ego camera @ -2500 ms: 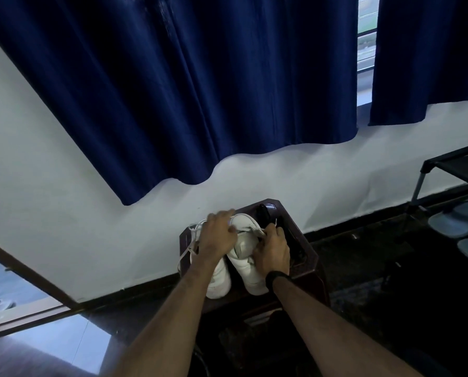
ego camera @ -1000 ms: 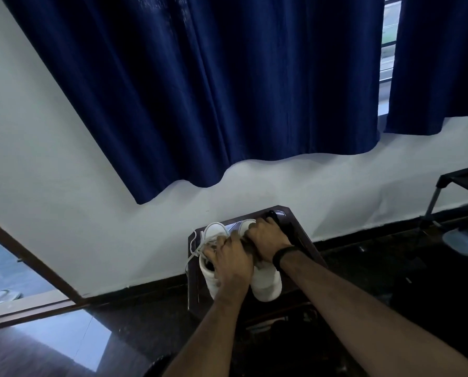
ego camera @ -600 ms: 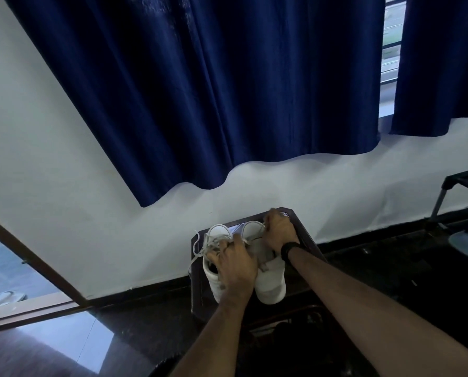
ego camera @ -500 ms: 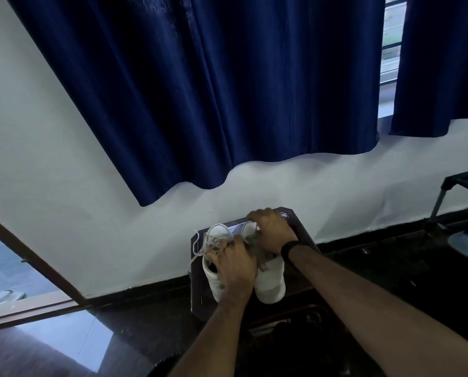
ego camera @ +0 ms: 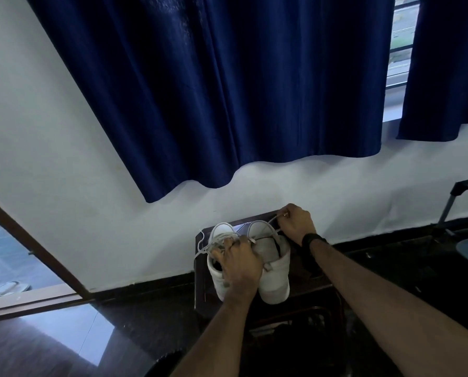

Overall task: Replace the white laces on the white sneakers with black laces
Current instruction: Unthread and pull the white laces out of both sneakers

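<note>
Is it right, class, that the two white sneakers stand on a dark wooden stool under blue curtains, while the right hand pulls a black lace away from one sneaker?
Not quite. In the head view the right hand pinches a white lace, not a black one, drawn up from the right-hand white sneaker. The rest holds: both sneakers stand on the dark wooden stool under the blue curtains.

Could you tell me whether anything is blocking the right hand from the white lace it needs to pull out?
Nothing visible: the right hand already pinches the thin white lace above the right white sneaker.
</note>
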Available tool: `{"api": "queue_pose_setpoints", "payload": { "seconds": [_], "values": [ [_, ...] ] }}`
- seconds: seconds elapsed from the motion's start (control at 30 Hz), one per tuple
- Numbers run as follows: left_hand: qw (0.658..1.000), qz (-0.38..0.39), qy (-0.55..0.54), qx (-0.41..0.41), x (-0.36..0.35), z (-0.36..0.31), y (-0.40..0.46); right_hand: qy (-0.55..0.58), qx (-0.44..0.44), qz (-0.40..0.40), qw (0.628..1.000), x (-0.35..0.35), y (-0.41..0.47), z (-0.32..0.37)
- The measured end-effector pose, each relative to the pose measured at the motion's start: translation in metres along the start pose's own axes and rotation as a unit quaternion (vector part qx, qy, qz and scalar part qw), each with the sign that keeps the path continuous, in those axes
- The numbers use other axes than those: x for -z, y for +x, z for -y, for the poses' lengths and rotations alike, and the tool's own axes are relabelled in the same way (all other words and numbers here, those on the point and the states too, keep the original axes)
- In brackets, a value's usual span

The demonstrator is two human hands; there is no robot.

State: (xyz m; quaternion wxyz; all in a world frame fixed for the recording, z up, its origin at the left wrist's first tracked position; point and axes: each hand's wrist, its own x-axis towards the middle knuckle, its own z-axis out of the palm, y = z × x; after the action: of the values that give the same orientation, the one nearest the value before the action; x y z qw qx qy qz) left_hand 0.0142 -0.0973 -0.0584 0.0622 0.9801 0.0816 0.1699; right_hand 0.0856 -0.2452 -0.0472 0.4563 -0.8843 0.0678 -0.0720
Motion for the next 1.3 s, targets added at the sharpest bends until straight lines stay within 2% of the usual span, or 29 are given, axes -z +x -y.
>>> {"api": "queue_pose_setpoints", "payload": {
  "seconds": [0.07,0.17,0.23,0.27,0.43,0.47,0.53,0.57,0.6,0.63,0.67,0.73,0.83,0.9,0.97,1.0,1.1,1.2,1.27,1.3],
  "values": [
    [1.000,-0.015,0.010,-0.005,-0.006,0.003,0.001,-0.196,0.134,0.004,0.971,0.000,-0.007,0.007],
    [1.000,-0.006,0.007,-0.003,-0.009,0.004,0.003,-0.348,0.345,0.041,0.871,-0.011,-0.017,0.024],
    [1.000,-0.005,0.024,-0.002,-0.009,0.003,0.003,-0.449,0.390,0.085,0.800,-0.023,-0.018,0.028],
    [1.000,-0.003,0.030,0.001,-0.009,0.004,0.003,-0.475,0.377,0.094,0.789,-0.028,-0.018,0.026],
    [1.000,-0.016,0.026,0.000,-0.011,0.005,0.002,-0.455,0.317,0.075,0.829,-0.022,-0.017,0.024],
    [1.000,-0.017,0.021,-0.002,-0.012,0.005,0.002,-0.427,0.283,0.032,0.858,-0.016,-0.016,0.025],
    [1.000,-0.017,0.006,-0.008,-0.013,0.005,0.002,-0.272,0.165,-0.117,0.941,0.003,-0.008,0.022],
    [1.000,-0.020,0.003,-0.011,-0.013,0.005,0.002,-0.185,0.079,-0.164,0.966,0.014,-0.004,0.022],
    [1.000,-0.025,0.005,-0.011,-0.013,0.004,0.003,-0.139,0.008,-0.176,0.974,0.022,-0.001,0.021],
    [0.999,-0.031,0.006,-0.011,-0.013,0.004,0.003,-0.171,-0.026,-0.166,0.971,0.027,0.000,0.021],
    [0.999,-0.030,0.004,-0.010,-0.012,0.003,0.003,-0.249,-0.026,-0.143,0.958,0.028,-0.001,0.020],
    [1.000,-0.022,-0.007,-0.011,-0.010,0.004,0.003,-0.347,0.057,-0.092,0.932,0.020,-0.009,0.018],
    [1.000,0.003,-0.002,-0.013,-0.007,0.005,0.003,-0.326,0.239,0.014,0.915,0.003,-0.021,0.024],
    [1.000,0.011,0.006,-0.011,-0.005,0.004,0.002,-0.391,0.270,0.089,0.875,-0.013,-0.028,0.031],
    [1.000,0.017,0.017,0.003,-0.003,0.003,0.002,-0.454,0.288,0.098,0.837,-0.028,-0.033,0.032],
    [1.000,0.018,0.022,0.008,-0.005,0.002,0.002,-0.462,0.286,0.089,0.835,-0.033,-0.034,0.030],
    [1.000,0.015,0.016,-0.005,-0.011,0.006,0.004,-0.409,0.258,0.021,0.875,-0.032,-0.028,0.024],
    [1.000,0.004,-0.002,-0.013,-0.012,0.007,0.005,-0.214,0.131,-0.121,0.960,-0.009,-0.016,0.023],
    [1.000,-0.005,-0.024,-0.011,-0.010,0.006,0.003,-0.070,0.052,-0.168,0.982,0.008,-0.006,0.020],
    [0.999,-0.008,-0.034,-0.011,-0.009,0.006,0.003,-0.043,0.034,-0.182,0.982,0.013,-0.003,0.017]
  ]
}}
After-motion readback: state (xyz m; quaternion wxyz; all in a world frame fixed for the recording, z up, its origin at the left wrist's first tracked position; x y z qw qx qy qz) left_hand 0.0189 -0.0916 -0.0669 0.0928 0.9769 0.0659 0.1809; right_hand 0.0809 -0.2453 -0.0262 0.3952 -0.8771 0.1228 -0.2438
